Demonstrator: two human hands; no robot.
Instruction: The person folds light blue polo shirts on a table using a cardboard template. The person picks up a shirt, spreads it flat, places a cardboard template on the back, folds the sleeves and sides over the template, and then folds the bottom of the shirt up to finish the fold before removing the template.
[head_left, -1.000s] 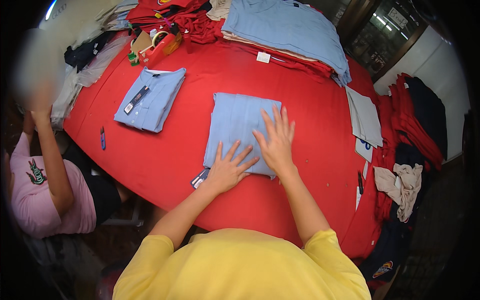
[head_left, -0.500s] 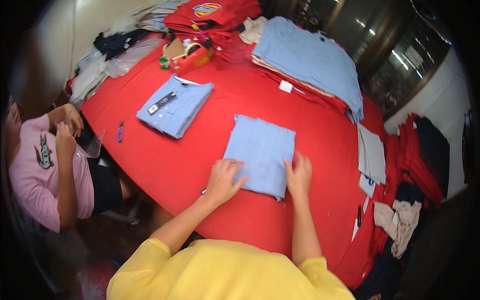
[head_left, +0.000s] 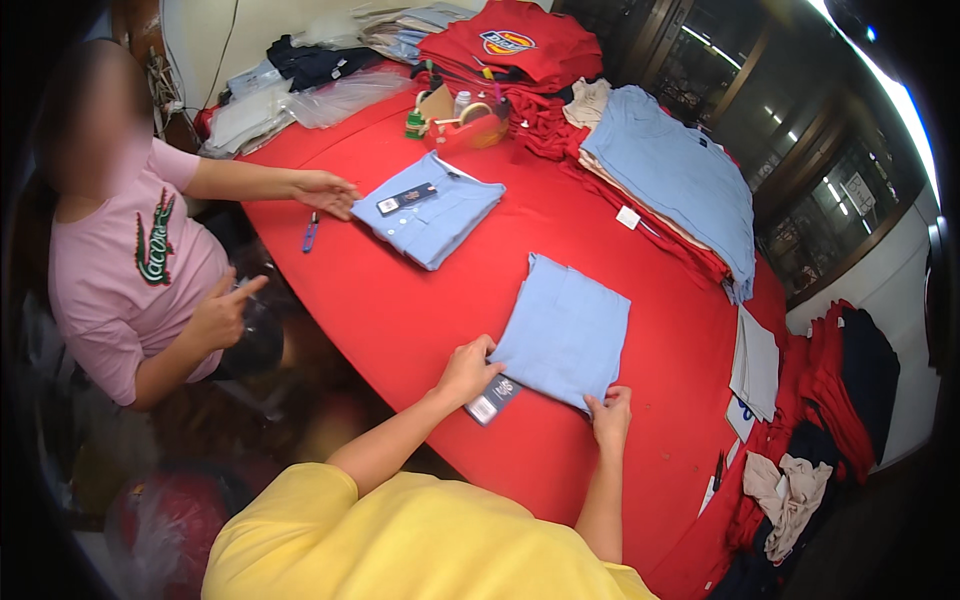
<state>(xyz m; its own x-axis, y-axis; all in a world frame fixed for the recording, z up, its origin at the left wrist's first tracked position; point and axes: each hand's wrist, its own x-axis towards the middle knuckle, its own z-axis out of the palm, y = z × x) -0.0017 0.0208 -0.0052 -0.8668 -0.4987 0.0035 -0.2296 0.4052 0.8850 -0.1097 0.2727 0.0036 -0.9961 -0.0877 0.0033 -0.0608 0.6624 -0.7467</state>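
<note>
A folded light blue shirt (head_left: 565, 325) lies flat on the red-covered table (head_left: 400, 330) in front of me. My left hand (head_left: 468, 371) is closed on its near left corner. A dark hang tag (head_left: 493, 402) sticks out from under the shirt beside those fingers. At the near right corner, my right hand (head_left: 610, 415) pinches the shirt's edge between thumb and fingers. Farther left rests a second folded blue shirt (head_left: 430, 210), buttons and a dark tag (head_left: 408, 198) facing up. A co-worker's hand (head_left: 328, 192) reaches to its left edge.
A stack of blue, beige and red garments (head_left: 670, 175) stands at the far right. Behind the second shirt are a tape dispenser (head_left: 475, 130) and a red garment pile (head_left: 510, 45). A purple-blue cutter (head_left: 311, 232) lies near the left edge. Grey sheets (head_left: 755, 365) line the right side.
My hands have gone from lying on the shirt to gripping its near corners, and its hang tag now shows. The co-worker's hand has stretched out to the other shirt. The whole view has shifted.
</note>
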